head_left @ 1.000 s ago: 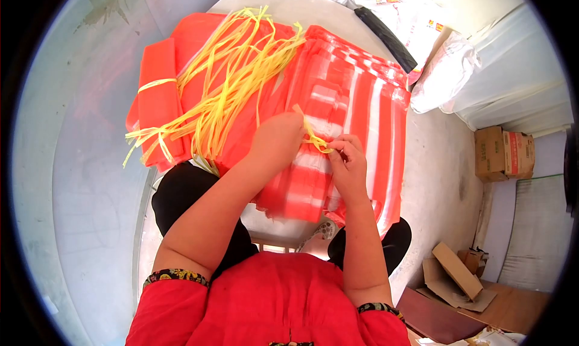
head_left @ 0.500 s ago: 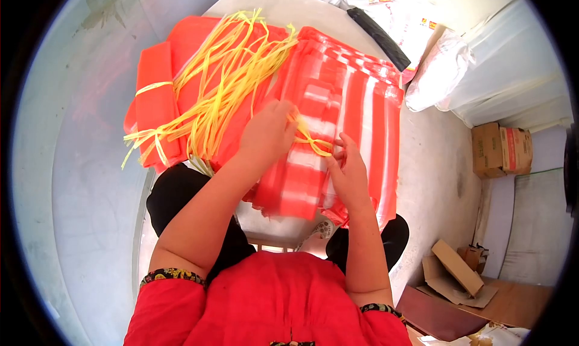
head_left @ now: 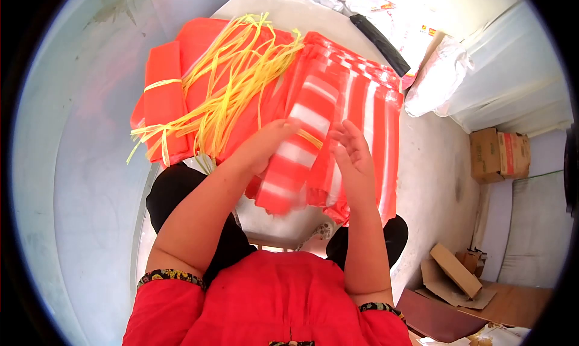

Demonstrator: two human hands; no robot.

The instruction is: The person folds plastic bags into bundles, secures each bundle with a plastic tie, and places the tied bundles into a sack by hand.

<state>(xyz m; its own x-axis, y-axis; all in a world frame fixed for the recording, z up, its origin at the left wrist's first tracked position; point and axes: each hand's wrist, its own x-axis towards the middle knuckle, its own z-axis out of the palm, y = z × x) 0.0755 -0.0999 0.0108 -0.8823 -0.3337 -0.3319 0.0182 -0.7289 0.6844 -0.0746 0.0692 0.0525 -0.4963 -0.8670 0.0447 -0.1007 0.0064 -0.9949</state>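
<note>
My left hand (head_left: 269, 144) grips the left side of a folded bundle of red-and-white striped plastic bags (head_left: 295, 155); its fingers are partly hidden. A yellow tie strip (head_left: 312, 139) crosses the bundle's middle, and its lower end is smeared by motion. Apart from the bundle, my right hand (head_left: 354, 152) is open, fingers loosely spread, over a larger stack of striped bags (head_left: 382, 129). Loose yellow strips (head_left: 232, 99) lie across red plastic sheets (head_left: 202, 34) to the left. A tied red bundle (head_left: 163, 99) lies at their left edge.
A black roll (head_left: 380, 44) and white plastic packages (head_left: 439, 75) lie beyond the stack. Cardboard boxes (head_left: 499, 155) stand at the right, with an opened carton (head_left: 456, 273) lower down. A pale wall (head_left: 90, 165) runs along the left.
The yellow strip's loose ends no longer show between my hands. My right hand has come off the strip and opened. My left hand has shifted down-left to the bundle's side, and the bundle is tilted.
</note>
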